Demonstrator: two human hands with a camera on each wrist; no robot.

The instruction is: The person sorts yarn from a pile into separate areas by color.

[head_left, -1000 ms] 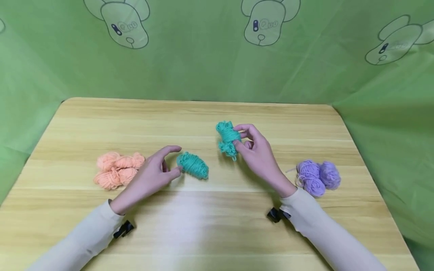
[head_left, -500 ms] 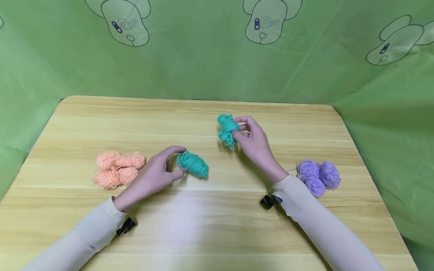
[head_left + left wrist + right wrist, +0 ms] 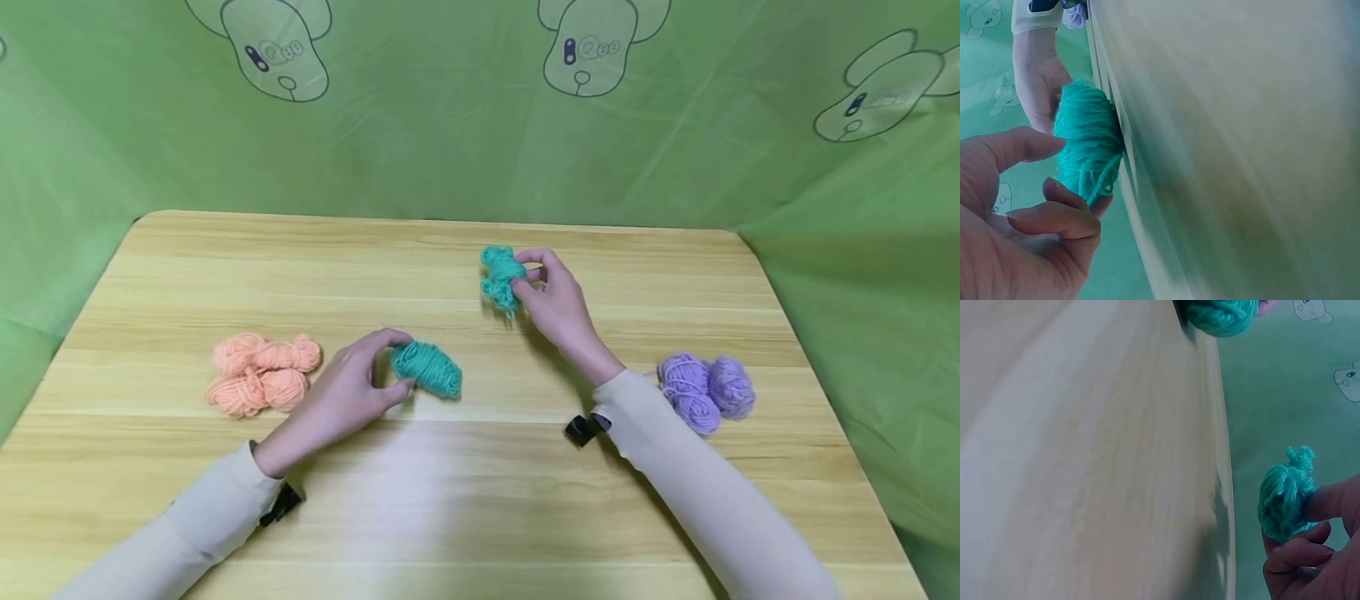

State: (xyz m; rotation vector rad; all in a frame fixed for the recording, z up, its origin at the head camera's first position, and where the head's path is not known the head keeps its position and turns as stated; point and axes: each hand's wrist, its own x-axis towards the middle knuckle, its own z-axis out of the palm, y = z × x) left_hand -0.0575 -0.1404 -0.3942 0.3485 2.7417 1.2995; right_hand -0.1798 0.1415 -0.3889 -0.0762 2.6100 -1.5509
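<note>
My left hand [image 3: 348,387] holds the left end of a teal yarn bundle [image 3: 427,369] between thumb and fingers, near the middle of the table. In the left wrist view the thumb touches the side of this wound bundle [image 3: 1088,137], with fingertips at its near end. Farther back and to the right, my right hand [image 3: 557,302] pinches a second, looser teal yarn bundle [image 3: 501,277]. The right wrist view shows that bundle [image 3: 1285,500] raised off the table, a shadow lying beneath it, and a loose tuft at its top.
Several peach yarn bundles [image 3: 262,375] lie grouped left of my left hand. A cluster of purple yarn balls [image 3: 705,392] sits beside my right sleeve. The wooden table [image 3: 465,517] ends at a green printed curtain [image 3: 435,150] behind and at both sides.
My right hand has carried its teal yarn bundle away toward the back of the table. My left hand has closed in on the other bundle, its fingers now against the left end.
</note>
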